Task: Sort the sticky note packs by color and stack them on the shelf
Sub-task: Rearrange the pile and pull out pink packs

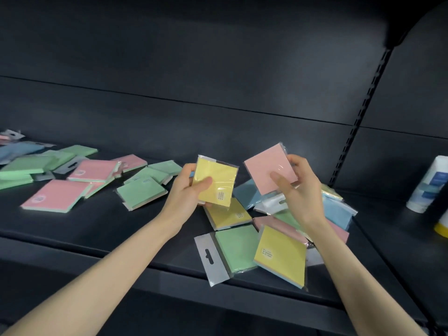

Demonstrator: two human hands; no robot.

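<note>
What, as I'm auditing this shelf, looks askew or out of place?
No stacks yet: packs lie at odd angles. The mixed pile below the right hand overlaps yellow, green, blue and pink. A green pack has its hang tab at the shelf front edge. A white bottle stands at right.

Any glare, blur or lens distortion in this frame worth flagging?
Head view: dim, uneven light with a paler patch on the back panel; glare streaks on the wraps of the yellow pack and pink pack; right hand slightly blurred; wide-angle bend in the slotted upright.
</note>
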